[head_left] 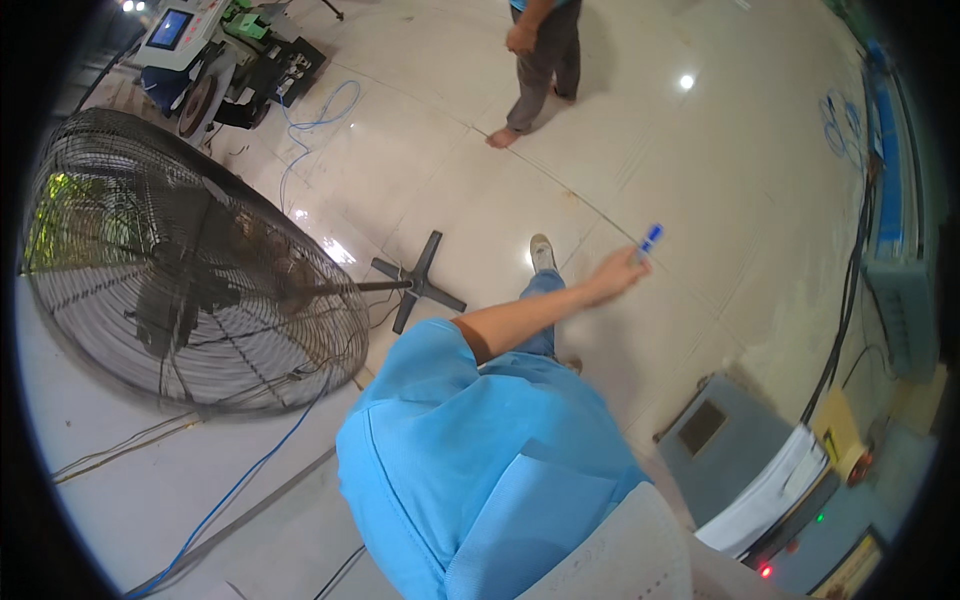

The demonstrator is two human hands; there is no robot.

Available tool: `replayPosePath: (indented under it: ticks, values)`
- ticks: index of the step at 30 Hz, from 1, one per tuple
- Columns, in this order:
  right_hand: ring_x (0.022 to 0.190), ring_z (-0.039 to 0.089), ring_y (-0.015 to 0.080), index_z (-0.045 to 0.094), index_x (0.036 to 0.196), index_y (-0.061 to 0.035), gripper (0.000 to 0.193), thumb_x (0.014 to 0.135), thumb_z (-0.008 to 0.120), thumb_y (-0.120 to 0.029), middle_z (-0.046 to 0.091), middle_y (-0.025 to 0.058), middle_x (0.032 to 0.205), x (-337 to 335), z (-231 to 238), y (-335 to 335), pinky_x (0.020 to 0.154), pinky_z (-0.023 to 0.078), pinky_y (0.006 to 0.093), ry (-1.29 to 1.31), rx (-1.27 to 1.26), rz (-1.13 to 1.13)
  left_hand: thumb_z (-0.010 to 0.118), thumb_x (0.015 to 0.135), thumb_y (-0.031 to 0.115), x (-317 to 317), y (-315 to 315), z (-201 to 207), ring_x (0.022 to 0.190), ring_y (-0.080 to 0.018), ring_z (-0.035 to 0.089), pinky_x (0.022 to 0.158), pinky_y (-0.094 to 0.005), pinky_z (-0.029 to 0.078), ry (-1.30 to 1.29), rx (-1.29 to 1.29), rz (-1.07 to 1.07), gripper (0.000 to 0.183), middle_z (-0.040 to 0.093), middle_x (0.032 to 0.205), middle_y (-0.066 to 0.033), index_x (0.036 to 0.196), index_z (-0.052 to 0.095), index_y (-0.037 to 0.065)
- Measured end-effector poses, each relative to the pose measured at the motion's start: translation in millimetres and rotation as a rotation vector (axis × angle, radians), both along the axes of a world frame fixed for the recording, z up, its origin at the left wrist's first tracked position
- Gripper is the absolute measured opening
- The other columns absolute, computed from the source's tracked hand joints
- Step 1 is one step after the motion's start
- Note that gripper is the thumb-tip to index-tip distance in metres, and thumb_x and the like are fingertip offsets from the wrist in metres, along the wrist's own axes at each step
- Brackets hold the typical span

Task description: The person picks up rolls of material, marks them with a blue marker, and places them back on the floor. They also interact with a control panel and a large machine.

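My left arm, in a light blue sleeve, reaches across from the left. The fingers of my left hand (615,277) are closed round a marker pen (651,238). Its blue end sticks up out of the grip, while the lower part is hidden by the fingers. The pen is held in the air above the tiled floor (690,200), touching nothing else that I can see. My right hand is out of view.
A large pedestal fan (180,270) with a crossed foot (418,283) stands at left. Beyond it is a machine with a screen (170,30). Another person (545,60) stands ahead. Grey cabinets (700,445), papers (770,490) and black cables (850,290) line the right.
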State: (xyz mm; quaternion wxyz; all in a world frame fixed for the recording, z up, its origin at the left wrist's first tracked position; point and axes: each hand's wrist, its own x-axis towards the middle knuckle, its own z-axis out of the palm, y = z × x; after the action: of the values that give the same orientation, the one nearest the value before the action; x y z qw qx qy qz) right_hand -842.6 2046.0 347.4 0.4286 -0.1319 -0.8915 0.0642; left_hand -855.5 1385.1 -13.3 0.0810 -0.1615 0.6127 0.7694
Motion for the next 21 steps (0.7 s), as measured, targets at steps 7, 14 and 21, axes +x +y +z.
replayPosePath:
  ticks: [7, 14, 21]
  values:
    - [0.125, 0.059, 0.0283, 0.042, 0.154, -0.0018, 0.064, 0.104, 0.056, -0.039, 0.056, 0.0180, 0.145, -126.0, -202.3, -452.4, 0.105, 0.047, 0.0403, -0.973, -1.006, 0.903, 0.054, 0.096, 0.017, -93.2, -67.8, 74.5, 0.070, -0.0164, 0.058, 0.067, -0.0338, 0.051, 0.300, 0.131, -0.412, 0.027, 0.058, 0.081, -0.0054, 0.120, 0.054, 0.005]
    - [0.100, 0.067, 0.0218, 0.063, 0.114, 0.0052, 0.034, 0.106, 0.058, -0.027, 0.071, 0.0176, 0.109, -205.3, -221.7, -796.6, 0.090, 0.052, 0.0342, -0.818, -1.404, 1.099, 0.062, 0.096, 0.025, -136.5, -268.8, 131.5, 0.090, -0.0256, 0.067, 0.081, -0.0380, 0.054, 0.273, -0.189, -0.347, 0.029, 0.068, 0.096, -0.0118, 0.118, 0.065, 0.006]
    - [0.061, 0.048, 0.0101, 0.061, 0.117, 0.0038, 0.026, 0.107, 0.054, -0.019, 0.060, 0.0087, 0.080, -299.6, -154.8, -1005.8, 0.058, 0.040, 0.0240, -0.729, -1.484, 1.741, 0.067, 0.098, 0.040, -105.6, -620.7, 339.3, 0.119, -0.0268, 0.062, 0.103, -0.0403, 0.049, 0.459, -0.919, 0.196, 0.050, 0.065, 0.127, -0.0142, 0.133, 0.060, 0.005]
